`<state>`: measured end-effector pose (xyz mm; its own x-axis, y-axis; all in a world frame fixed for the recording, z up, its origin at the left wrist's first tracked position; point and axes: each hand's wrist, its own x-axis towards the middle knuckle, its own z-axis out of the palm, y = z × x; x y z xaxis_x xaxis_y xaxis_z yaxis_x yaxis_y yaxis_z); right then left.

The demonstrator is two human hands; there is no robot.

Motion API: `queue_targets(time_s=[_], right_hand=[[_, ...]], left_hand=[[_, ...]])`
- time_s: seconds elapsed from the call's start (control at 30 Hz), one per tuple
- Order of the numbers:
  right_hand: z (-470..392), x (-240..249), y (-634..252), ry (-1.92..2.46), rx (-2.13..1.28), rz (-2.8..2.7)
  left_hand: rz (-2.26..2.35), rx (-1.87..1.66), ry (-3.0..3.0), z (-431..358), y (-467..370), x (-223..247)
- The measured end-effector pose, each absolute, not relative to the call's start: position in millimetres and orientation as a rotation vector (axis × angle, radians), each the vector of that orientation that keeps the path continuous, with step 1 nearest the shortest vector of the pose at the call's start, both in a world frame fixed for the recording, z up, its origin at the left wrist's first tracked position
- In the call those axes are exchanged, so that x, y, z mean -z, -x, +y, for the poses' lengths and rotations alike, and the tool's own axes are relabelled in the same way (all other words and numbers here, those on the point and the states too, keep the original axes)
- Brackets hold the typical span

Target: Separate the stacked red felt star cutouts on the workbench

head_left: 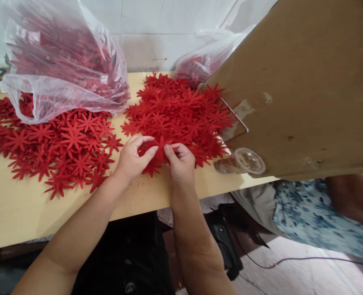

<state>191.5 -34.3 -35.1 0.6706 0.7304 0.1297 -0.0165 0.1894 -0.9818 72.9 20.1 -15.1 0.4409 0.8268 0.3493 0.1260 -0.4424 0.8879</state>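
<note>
My right hand pinches a red flower cutout by one of its petals, at the front of a heap of loose red flower cutouts. Left of it, my left hand is curved, its thumb and forefinger apart with a gap between them. The left fingertips come close to the held flower, and I see nothing gripped there. On the left side of the table lies another pile of red flower cutouts, with narrow, many-petalled shapes.
A clear plastic bag full of red pieces rests over the left pile. Another bag stands behind the right heap. A large brown board and a clear plastic cup bound the right. A person in patterned clothing is beyond.
</note>
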Motion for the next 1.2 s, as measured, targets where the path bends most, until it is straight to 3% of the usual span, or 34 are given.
queue_targets(time_s=[0.2,0.5,0.9,1.07,1.2], right_hand=[[-37.4,33.9,-189.6,1.246,-0.601,-0.814],[-36.6,43.3,-193.4,1.146,-0.793,-0.817],[-35.4,34.4,-192.1,1.245,-0.616,-0.739],[-35.6,41.0,-197.4,1.364,-0.427,-0.727],[-45.0,43.7,-190.9,1.602,-0.348,-1.065]], left_hand=[[0.806,-0.941,-1.809,17.1,-77.0,18.8],[0.884,-1.052,-1.554,21.8,-75.8,15.0],[0.959,-1.03,-1.939,21.5,-74.3,21.0],[0.994,-1.116,-1.743,27.5,-73.6,23.8],[0.996,-1.156,-1.536,33.4,-72.9,24.7]])
